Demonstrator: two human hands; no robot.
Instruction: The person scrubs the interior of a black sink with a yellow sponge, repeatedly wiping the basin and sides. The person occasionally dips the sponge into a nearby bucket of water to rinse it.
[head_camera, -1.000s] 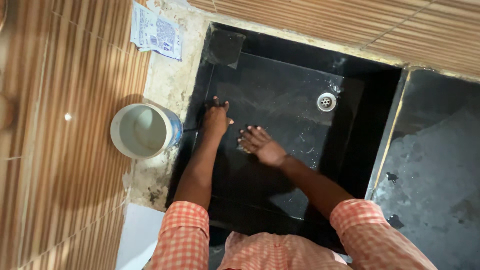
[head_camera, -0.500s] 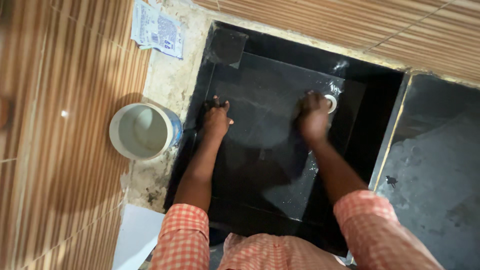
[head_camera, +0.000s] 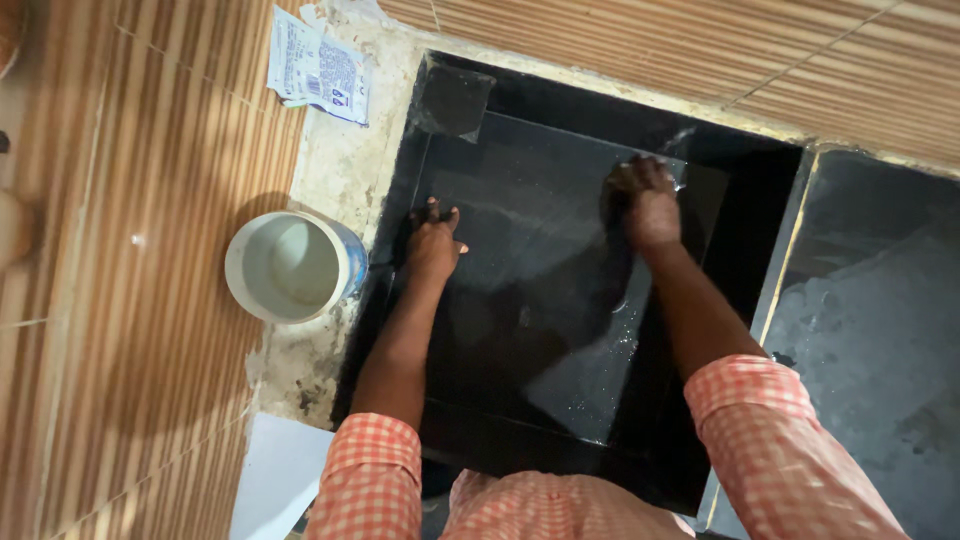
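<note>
Left hand fingers: spread flat, pressed on the wet floor of the black sink (head_camera: 540, 300) at centre left of the frame, grasping nothing.
Left hand (head_camera: 433, 243): palm down beside the sink's left wall.
Right hand fingers: curled downward at the far right corner of the basin; whether they grip anything cannot be told.
Right hand (head_camera: 648, 205): upper centre of the frame, covering the drain spot.
Sleeves: orange-and-white check, at the lower edge.
Sink: square, dark, glossy, water-beaded, filling the middle.
White tub (head_camera: 292, 267): round, open, left of the sink on the pale ledge.
Sachet (head_camera: 318, 67): torn, white and blue, upper left.
Striped tiles (head_camera: 150, 300): brown, left and top.
</note>
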